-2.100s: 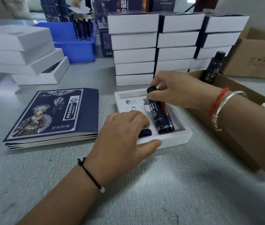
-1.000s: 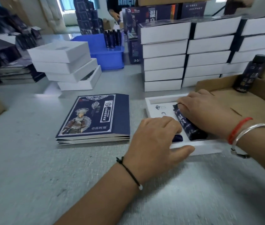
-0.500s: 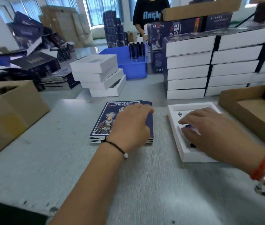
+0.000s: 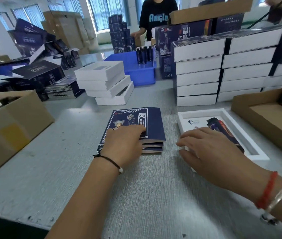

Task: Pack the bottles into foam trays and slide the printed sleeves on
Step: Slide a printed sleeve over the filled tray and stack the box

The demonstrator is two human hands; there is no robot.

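Observation:
A white foam tray (image 4: pixel 204 113) lies on the grey table to the right of centre. A dark bottle (image 4: pixel 222 127) lies flat in its slot. My right hand (image 4: pixel 212 152) is spread over the tray's near left corner, fingers fairly straight, thumb at the left edge; that part of the tray is hidden. Left of the tray sits a small stack of navy printed sleeves (image 4: pixel 152 125). My left hand (image 4: pixel 124 144) rests on the top sleeve with its fingers laid across the print. Its thumb is out of sight.
Stacks of sleeved white boxes (image 4: pixel 197 75) stand behind the tray. A shallow cardboard tray (image 4: pixel 274 121) is at the right and a cardboard box (image 4: pixel 7 128) at the left. Further back are loose white trays (image 4: pixel 105 83), a blue bin (image 4: pixel 136 71) and a person (image 4: pixel 157 18).
My right hand laid the bottle flat into the tray and slid to the near left corner. My left hand left the tray and moved left onto the sleeve stack.

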